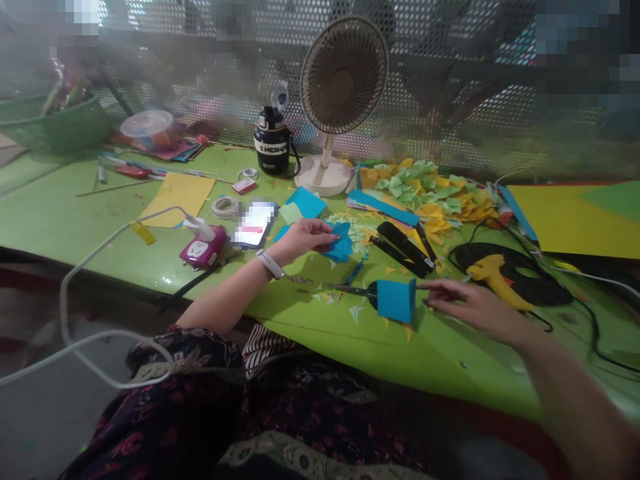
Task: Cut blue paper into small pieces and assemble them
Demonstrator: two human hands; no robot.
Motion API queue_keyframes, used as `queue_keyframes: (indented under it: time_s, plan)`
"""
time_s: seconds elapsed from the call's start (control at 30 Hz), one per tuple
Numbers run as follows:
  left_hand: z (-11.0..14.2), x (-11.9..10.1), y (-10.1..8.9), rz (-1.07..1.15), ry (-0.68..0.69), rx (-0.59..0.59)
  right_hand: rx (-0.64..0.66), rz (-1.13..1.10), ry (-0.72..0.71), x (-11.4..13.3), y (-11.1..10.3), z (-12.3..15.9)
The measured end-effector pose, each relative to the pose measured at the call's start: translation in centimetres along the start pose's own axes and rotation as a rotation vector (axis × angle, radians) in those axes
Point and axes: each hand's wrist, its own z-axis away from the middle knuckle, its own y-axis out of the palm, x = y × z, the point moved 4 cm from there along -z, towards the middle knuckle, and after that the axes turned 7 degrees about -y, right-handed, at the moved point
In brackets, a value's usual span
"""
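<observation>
My left hand [311,239], with a white band at the wrist, is closed in a pinch at the edge of some small blue paper pieces [341,245]. Stretched out over the table's right side, my right hand [457,303] has its fingers apart and its index fingertip at the edge of a folded blue paper [396,300]. That paper covers the handles of dark scissors [356,290], whose blades point left. Behind it lies a black stapler [406,248]. Green and yellow paper scraps [356,313] are scattered around the scissors.
A yellow glue gun [493,280] and its cord lie to the right. A fan [345,77], a black bottle [271,143] and a pile of cut paper [425,190] stand behind. Leftward are a phone [254,225], tape roll [226,207] and purple power adapter [203,250].
</observation>
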Motion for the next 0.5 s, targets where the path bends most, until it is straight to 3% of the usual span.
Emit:
queue_keyframes:
  time_s: [0.1,0.2,0.4,0.5]
  plan:
    - [0.0,0.1,0.0,-0.007,-0.001,-0.001,-0.179,-0.051,0.076,-2.0,-2.0,1.4]
    - [-0.2,0.3,0.0,-0.013,-0.007,-0.009,-0.337,0.018,0.084,-1.5,-1.9,2.1]
    - [-0.3,0.5,0.0,-0.021,-0.006,-0.009,-0.287,0.236,-0.072,2.7,4.7,0.7]
    - [-0.3,0.5,-0.2,-0.015,0.005,-0.020,-0.303,0.249,-0.090,3.5,6.5,0.3]
